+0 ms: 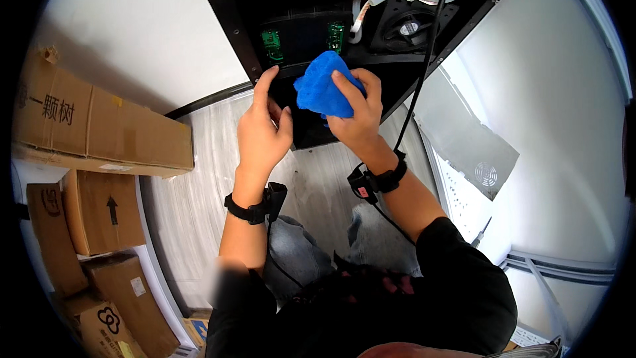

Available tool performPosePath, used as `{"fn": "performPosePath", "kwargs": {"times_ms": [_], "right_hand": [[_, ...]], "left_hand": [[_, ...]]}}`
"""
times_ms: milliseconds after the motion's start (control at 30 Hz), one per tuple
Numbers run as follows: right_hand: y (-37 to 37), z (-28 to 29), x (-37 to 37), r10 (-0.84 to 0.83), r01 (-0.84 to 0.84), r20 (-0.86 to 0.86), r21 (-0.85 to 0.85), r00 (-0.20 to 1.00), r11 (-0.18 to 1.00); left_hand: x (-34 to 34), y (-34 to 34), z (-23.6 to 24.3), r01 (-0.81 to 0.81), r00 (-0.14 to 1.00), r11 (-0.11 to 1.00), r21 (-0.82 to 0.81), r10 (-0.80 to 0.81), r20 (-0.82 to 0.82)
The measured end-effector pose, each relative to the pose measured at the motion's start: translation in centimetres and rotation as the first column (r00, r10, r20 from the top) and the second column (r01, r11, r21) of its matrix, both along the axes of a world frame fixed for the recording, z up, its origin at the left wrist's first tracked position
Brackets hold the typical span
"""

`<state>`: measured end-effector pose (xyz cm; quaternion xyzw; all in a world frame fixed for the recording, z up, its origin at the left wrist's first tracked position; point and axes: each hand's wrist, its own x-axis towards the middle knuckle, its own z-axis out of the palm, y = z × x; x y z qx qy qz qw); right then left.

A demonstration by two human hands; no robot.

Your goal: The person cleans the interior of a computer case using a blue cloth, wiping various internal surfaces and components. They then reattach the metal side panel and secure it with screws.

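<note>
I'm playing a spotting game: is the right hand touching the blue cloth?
Touching. The head view shows the right hand gripping the blue cloth, with its fingers bent against it.

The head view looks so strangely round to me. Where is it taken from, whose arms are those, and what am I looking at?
There is no robot here: these are a person's own bare arms, seen from a fisheye camera worn on their head and looking down. That lens bends straight edges near the rim.

The right hand holds a bunched blue cloth. The left hand holds nothing; its index finger points toward an open black cabinet. Whether it touches the cabinet, I can't tell. Inside the cabinet are a fan and green circuit boards.

Below is a pale wood-look floor. Cardboard boxes stand on the left, and a grey panel is on the right.
</note>
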<state>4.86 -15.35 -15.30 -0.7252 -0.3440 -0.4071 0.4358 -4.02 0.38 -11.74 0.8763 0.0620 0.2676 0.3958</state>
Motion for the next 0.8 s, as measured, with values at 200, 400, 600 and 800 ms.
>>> {"fn": "performPosePath", "kwargs": {"times_ms": [200,400,600,800], "right_hand": [[-4.6,0.3,1.2,-0.085,0.088,-0.062,0.05,0.994,0.995],[-9.0,-0.9,3.3,-0.287,0.292,-0.069,0.08,0.955,0.953],[-9.8,-0.8,3.8,-0.347,0.361,-0.115,0.139,0.931,0.922],[-6.3,-0.9,1.9,-0.234,0.264,-0.182,0.163,0.955,0.951]], "left_hand": [[-0.3,0.1,0.2,-0.013,1.0,1.0,0.016,0.014,-0.013],[0.0,-0.4,0.0,0.008,1.0,0.999,-0.037,-0.009,-0.005],[0.3,-1.1,-0.2,0.006,1.0,0.998,-0.07,-0.005,0.016],[0.7,-2.0,-0.3,0.003,0.999,0.997,-0.082,0.0,0.039]]}}
